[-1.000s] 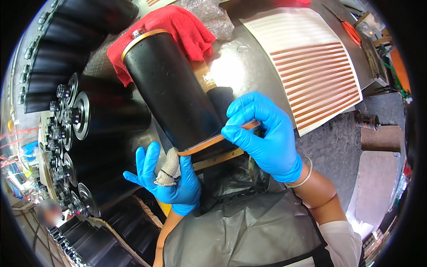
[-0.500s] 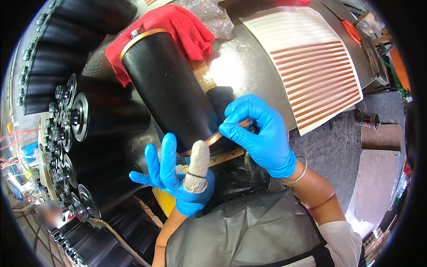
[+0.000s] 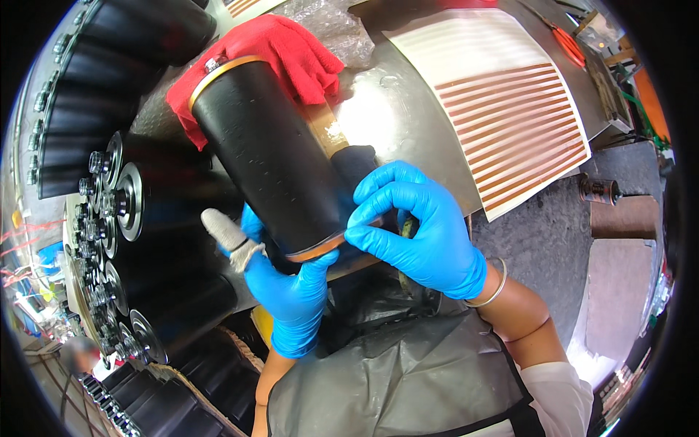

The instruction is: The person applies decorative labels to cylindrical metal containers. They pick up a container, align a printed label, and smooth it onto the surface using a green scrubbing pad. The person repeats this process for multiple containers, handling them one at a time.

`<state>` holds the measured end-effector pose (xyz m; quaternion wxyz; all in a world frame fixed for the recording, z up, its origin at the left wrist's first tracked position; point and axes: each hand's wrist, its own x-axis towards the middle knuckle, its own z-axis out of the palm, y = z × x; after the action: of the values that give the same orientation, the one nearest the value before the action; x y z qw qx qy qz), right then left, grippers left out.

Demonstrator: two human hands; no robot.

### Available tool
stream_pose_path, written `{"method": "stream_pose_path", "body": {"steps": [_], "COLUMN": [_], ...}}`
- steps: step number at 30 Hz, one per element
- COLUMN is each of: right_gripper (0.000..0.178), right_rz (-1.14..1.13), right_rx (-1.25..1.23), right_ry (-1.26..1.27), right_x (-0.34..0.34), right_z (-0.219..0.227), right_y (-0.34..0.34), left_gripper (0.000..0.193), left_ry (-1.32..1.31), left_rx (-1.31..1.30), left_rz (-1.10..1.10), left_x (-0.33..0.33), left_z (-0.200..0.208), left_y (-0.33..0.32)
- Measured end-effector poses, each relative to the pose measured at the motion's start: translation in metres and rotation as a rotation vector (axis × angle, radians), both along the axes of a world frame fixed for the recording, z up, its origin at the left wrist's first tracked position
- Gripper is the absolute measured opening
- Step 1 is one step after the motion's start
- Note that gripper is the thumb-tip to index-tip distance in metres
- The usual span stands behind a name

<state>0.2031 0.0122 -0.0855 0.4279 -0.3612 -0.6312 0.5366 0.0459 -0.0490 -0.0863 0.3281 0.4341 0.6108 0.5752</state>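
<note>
A black cylinder lies tilted on the metal table before me, with small droplets on its surface. An orange-brown strip runs round its near end, and a similar band circles the far end. My left hand, in a blue glove with a cloth cover on one finger, grips the near end. Its thumb rests at the strip; the covered finger sticks out, and other fingers are partly hidden behind the cylinder. My gloved right hand pinches the strip at the near end's right side, its fingertips close to the left thumb.
Under the cylinder's far end lies a red cloth, beside bubble wrap. A white sheet with orange-brown strips lies to the right, near orange-handled pliers. Several black cylinders with metal end fittings stand stacked at left. A small can is at right.
My left hand has moved from open fingers below the cylinder to its near end, thumb at the strip. My right hand has shifted slightly left and down, still pinching.
</note>
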Motion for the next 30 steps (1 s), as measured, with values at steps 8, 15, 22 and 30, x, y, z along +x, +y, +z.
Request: {"method": "stream_pose_path", "body": {"steps": [8, 15, 22, 30], "right_gripper": [0.010, 0.009, 0.009, 0.014], "right_rz": [-0.046, -0.109, -0.130, -0.136], "right_rx": [-0.081, -0.277, -0.256, -0.236], "right_ry": [0.074, 0.115, 0.145, 0.115], "right_x": [-0.004, -0.006, -0.010, -0.010], "right_z": [0.012, 0.002, -0.004, -0.008], "right_y": [-0.004, -0.006, -0.008, -0.011], "left_gripper": [0.057, 0.052, 0.044, 0.045], "left_ry": [0.791, 1.106, 1.232, 1.119], "left_rx": [0.120, 0.175, 0.133, 0.149], "left_rz": [0.199, 0.330, 0.432, 0.305], "left_x": [-0.026, -0.022, -0.024, 0.012], "left_z": [-0.024, -0.024, -0.044, -0.015], "left_y": [-0.028, -0.033, -0.040, -0.015]}}
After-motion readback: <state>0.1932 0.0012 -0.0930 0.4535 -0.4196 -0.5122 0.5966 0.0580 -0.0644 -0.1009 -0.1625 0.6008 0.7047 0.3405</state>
